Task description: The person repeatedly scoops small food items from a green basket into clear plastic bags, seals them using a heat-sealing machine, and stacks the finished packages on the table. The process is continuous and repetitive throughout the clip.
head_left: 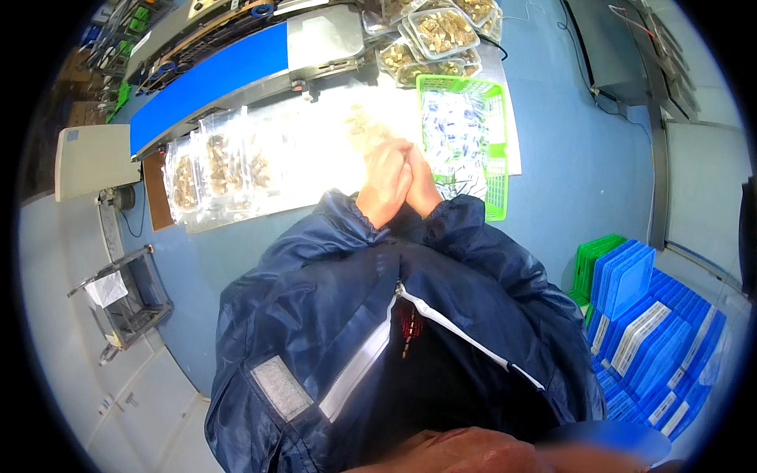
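Note:
My left hand (384, 183) and my right hand (423, 183) are pressed together over the near edge of the bright white table, fingers curled and closed. Whatever lies between the fingers is hidden. Just beyond the fingertips is a pale, glare-washed patch with brownish pieces (368, 122), which looks like a filled clear bag. Close by my right hand stands a green plastic basket (495, 162), full of small white-and-blue packets (455, 130). To the left, several clear bags of brown dried pieces (225, 165) lie side by side.
A machine with a blue conveyor belt (213, 83) and a metal end plate (325, 38) runs behind the table. Clear tubs of brown pieces (443, 33) are stacked at the back. Blue crates (654, 339) stand on the right, a metal stand (130, 303) on the left.

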Demonstrator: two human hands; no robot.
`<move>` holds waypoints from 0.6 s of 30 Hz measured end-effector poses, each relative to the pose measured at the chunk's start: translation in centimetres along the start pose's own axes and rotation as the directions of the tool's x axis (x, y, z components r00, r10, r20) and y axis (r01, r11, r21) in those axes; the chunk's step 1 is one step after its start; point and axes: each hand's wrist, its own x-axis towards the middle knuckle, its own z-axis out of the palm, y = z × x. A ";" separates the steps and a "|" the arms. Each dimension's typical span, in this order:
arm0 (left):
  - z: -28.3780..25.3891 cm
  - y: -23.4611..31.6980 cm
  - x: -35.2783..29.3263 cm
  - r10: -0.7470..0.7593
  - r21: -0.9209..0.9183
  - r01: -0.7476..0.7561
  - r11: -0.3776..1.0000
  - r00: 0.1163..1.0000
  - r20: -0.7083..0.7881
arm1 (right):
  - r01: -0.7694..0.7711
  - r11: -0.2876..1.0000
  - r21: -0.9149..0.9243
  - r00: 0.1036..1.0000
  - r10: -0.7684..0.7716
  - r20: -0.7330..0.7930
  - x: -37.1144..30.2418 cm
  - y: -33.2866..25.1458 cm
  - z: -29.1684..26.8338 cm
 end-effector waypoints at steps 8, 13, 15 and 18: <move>-7.3 -1.5 2.3 -0.287 0.065 0.294 0.953 0.953 -0.100 | -0.290 0.927 0.240 0.936 0.222 0.272 -2.0 -6.4 -5.5; -13.0 -3.5 -6.1 -0.698 -0.363 0.860 0.359 0.506 0.507 | -0.090 0.992 -0.083 0.895 0.118 0.431 -6.1 -7.0 -6.7; -11.6 -3.9 -7.9 -0.726 -0.174 0.853 0.492 0.512 0.458 | 0.127 0.964 -0.233 0.917 -0.025 0.399 -7.0 -6.6 -7.0; -10.5 -7.0 -12.2 -0.599 0.136 0.601 0.788 0.694 0.400 | 0.148 0.958 -0.245 0.896 -0.025 0.444 -6.3 -6.6 -7.6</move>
